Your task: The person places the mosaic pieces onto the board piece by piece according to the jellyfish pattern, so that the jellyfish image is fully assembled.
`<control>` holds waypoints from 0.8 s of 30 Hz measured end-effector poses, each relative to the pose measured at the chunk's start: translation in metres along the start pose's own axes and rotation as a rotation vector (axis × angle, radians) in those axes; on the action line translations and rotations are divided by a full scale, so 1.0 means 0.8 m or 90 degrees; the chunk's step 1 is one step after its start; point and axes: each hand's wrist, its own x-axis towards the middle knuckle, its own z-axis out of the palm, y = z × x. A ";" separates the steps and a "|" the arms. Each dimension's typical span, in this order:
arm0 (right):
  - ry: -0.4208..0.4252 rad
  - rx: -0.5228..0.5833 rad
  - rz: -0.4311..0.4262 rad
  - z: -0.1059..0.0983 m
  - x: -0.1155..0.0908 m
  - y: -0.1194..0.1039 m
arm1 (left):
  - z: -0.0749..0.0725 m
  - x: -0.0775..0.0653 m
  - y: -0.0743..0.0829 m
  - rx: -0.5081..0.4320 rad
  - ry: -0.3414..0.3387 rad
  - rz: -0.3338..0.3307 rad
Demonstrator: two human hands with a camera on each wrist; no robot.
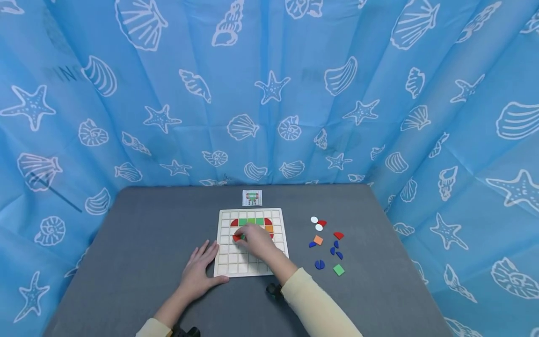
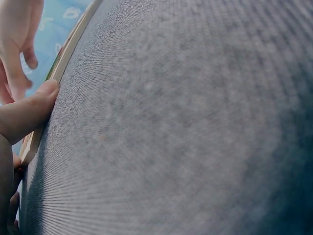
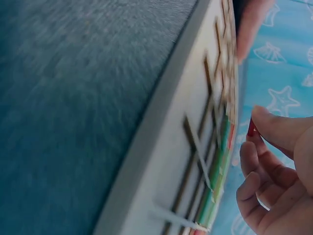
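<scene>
A pale gridded wooden board (image 1: 233,269) lies on the table, with red, green and orange flat pieces set in its upper rows. My right hand (image 1: 258,240) reaches over the middle of the board and hides part of the pattern. In the right wrist view, its thumb and forefinger pinch a small red piece (image 3: 251,128), mostly covered by the fingertips. My left hand (image 1: 199,272) rests at the board's near left corner with fingers spread. Its fingertips touch the left edge, and the thumb (image 2: 34,108) lies against the near edge.
Right of the board lie loose pieces: white discs (image 1: 318,227), red fan-shaped ones (image 1: 338,235), several blue half-rounds (image 1: 320,265), an orange square (image 1: 318,240) and a green square (image 1: 338,270). A small picture card (image 1: 252,201) lies behind the board. A blue shell-patterned curtain (image 1: 269,140) surrounds the grey table (image 1: 139,243).
</scene>
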 end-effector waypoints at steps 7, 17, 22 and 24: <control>-0.023 -0.053 0.000 0.018 0.014 -0.006 | 0.001 0.001 0.000 0.006 0.014 0.002; -0.012 -0.064 0.024 0.020 0.022 -0.006 | -0.003 0.000 0.003 0.014 -0.001 -0.002; -0.006 -0.040 0.021 0.012 0.020 -0.008 | -0.002 0.001 0.003 0.020 -0.005 -0.003; 0.006 -0.037 0.011 0.008 0.017 -0.008 | -0.002 0.001 0.002 0.015 0.001 -0.002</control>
